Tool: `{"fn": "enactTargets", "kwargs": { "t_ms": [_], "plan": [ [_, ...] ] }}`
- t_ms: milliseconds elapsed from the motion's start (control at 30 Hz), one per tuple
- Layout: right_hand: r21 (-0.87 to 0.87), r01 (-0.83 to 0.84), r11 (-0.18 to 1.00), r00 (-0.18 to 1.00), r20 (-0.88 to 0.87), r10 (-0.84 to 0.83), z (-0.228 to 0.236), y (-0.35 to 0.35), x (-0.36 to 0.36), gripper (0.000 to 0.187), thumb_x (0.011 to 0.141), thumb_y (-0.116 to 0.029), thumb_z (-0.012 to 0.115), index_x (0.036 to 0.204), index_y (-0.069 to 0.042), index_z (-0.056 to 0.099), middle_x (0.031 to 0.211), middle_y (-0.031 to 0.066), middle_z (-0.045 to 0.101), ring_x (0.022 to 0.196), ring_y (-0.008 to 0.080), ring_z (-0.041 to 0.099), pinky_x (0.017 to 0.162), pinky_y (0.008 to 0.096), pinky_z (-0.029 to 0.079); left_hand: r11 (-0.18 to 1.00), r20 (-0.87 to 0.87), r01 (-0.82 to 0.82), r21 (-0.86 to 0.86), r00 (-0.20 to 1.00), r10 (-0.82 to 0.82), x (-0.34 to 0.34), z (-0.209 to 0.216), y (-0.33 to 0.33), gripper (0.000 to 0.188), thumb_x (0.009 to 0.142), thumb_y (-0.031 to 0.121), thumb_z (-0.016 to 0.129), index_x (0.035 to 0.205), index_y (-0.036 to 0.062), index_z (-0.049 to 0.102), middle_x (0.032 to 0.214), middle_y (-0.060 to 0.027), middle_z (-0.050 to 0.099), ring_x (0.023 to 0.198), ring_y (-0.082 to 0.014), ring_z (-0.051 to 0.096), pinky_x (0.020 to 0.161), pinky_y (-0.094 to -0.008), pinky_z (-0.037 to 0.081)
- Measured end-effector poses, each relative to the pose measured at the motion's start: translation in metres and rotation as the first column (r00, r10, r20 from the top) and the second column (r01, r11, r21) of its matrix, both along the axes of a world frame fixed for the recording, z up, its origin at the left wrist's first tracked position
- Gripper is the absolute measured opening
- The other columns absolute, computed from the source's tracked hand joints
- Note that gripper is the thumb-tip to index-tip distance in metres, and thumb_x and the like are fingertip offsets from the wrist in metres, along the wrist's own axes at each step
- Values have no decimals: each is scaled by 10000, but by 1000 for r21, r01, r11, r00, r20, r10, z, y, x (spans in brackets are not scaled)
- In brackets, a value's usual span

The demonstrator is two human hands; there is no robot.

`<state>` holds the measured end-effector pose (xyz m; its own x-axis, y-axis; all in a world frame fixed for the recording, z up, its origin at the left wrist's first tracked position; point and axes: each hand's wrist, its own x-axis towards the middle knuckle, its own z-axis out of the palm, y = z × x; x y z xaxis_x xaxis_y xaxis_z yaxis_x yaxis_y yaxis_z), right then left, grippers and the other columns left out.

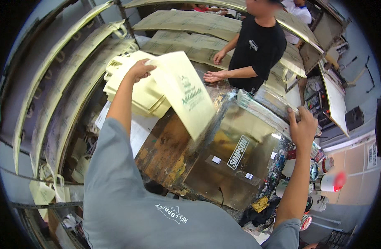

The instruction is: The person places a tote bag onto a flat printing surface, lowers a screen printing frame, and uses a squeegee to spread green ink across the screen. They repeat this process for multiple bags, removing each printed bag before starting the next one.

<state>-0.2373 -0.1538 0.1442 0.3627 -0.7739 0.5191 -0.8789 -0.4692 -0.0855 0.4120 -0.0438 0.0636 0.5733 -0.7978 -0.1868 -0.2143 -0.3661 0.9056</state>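
Note:
My left hand [140, 71] pinches the corner of a flat cream tote bag [185, 93] with a green print. The bag hangs tilted over the wooden table, its lower corner close to the brown printing board [211, 180]. Beyond my left hand lies a stack of cream bags [134, 99] with handles showing. My right hand [303, 128] is closed on the right end of a printing screen frame [263, 114], along the board's far edge. Several small white tabs [216, 159] and a dark label [238, 152] sit on the board.
Racks [84, 74] of printed cream bags stand at left and behind. Across the table a person in black [259, 50] holds both hands near the bag. Ink cans [327, 182] stand at right, near a yellow sponge [261, 204] and black cloth [266, 216].

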Motion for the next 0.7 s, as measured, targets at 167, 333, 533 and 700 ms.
{"fn": "enactTargets", "kwargs": {
  "t_ms": [167,333,533,700],
  "plan": [
    [72,14,997,999,-47,-10,-10,-4,0,505,998,-517,643,1106,-28,713,1033,185,712,1030,361,652,914,468,422,725,767,-599,-339,270,582,42,-111,35,644,989,454,708,1274,-116,611,1056,-272,739,866,-422,726,840,-511,577],
    [-41,-3,999,999,-53,1,-16,-3,-8,470,1024,-499,620,1031,-31,662,946,160,665,928,368,635,851,459,418,968,844,-41,246,500,-194,-72,-133,72,456,869,502,809,1040,81,775,1114,-158,686,1108,-359,650,930,-483,551],
    [-91,-30,995,999,-14,28,-13,1,0,452,1041,-483,607,993,-36,653,887,160,644,875,370,629,811,456,417,912,831,-70,403,446,-333,-40,-146,79,441,841,448,825,1073,81,747,1147,-136,680,1117,-337,643,944,-473,553],
    [-87,-41,995,999,-40,37,-15,0,-2,448,1041,-474,606,990,-32,656,885,162,644,862,367,621,807,452,416,886,843,6,464,304,-444,-38,-141,68,421,848,426,825,1074,78,754,1134,-132,694,1109,-333,656,925,-463,574]
  ]
}}
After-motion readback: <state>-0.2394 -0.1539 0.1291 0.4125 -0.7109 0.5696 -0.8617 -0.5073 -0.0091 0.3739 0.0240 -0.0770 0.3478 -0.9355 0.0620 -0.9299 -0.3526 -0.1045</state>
